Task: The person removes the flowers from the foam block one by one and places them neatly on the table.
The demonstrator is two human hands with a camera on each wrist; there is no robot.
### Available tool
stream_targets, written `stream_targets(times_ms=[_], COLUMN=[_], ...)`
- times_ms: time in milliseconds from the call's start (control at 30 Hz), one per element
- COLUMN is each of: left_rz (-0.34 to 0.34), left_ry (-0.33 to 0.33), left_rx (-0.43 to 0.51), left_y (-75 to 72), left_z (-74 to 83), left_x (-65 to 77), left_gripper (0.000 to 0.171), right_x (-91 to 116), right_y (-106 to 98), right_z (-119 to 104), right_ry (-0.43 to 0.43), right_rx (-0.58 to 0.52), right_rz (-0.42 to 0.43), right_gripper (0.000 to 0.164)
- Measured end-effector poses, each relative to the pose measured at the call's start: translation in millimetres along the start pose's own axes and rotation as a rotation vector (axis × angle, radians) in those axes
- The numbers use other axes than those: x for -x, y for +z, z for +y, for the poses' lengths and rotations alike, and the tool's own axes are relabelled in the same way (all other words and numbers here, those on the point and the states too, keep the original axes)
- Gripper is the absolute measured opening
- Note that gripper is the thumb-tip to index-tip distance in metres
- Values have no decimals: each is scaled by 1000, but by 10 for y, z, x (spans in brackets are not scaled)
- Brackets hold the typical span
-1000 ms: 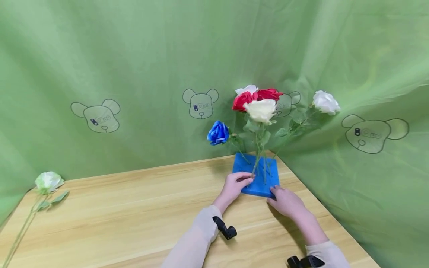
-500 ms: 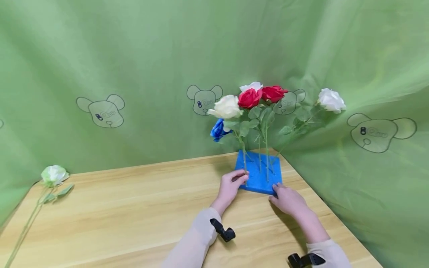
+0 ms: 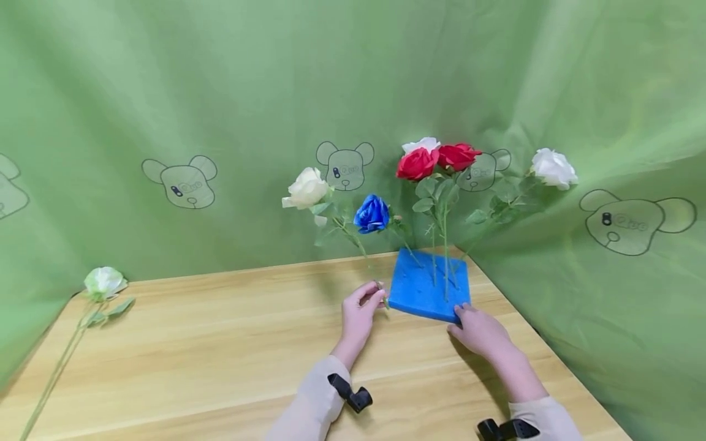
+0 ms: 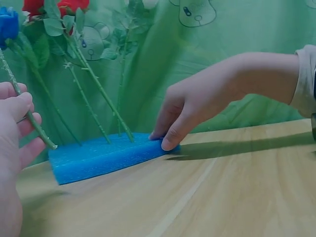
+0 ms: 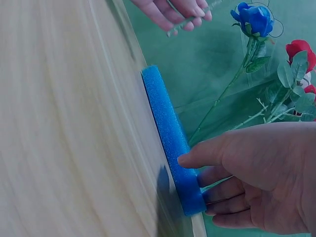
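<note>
My left hand (image 3: 357, 315) pinches the lower stem of a cream artificial rose (image 3: 306, 188), which leans to the left. The stem's cut end (image 4: 47, 139) is off the foam, just past its left side. My right hand (image 3: 482, 334) grips the front right corner of a flat blue foam block (image 3: 416, 288), thumb on the front side and fingers on top. Planted in the foam are a blue rose (image 3: 372, 214), two red roses (image 3: 417, 164) and two white ones, one white rose (image 3: 553, 168) slanting far right.
A pale green-white rose (image 3: 105, 283) lies on the wooden table (image 3: 220, 343) at the far left. Green curtains (image 3: 248, 92) printed with bear heads hang behind the table and along its right side. The foam sits near the back right corner.
My left hand has drawn the cream rose out of the foam and moved left with it, past the blue rose. My right hand keeps its grip on the foam corner.
</note>
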State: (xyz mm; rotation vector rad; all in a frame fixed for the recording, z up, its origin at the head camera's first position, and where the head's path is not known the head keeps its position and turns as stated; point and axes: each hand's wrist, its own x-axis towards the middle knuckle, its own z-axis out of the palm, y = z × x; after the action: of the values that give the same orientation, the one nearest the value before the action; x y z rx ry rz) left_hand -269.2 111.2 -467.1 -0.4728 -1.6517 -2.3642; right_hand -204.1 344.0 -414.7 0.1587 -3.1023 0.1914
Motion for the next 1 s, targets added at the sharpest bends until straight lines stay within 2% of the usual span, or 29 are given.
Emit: stream_targets(times_ms=[267,733,1000], left_rz=[-16,-9,10], left_ry=[-56,-121,-123], left_rx=[-29,-51,-77], left_y=[-194,-565,-754], left_z=[95,322,410], left_x=[121,229,241], left_gripper=[28,34,33], right_x=[8,-20,-27], right_y=[38,12,22], right_z=[25,29,31], right_ry=[1,-3,6], right_rx=[4,6,5], right_rz=[-12,-13,-11], right_gripper=[52,52,51])
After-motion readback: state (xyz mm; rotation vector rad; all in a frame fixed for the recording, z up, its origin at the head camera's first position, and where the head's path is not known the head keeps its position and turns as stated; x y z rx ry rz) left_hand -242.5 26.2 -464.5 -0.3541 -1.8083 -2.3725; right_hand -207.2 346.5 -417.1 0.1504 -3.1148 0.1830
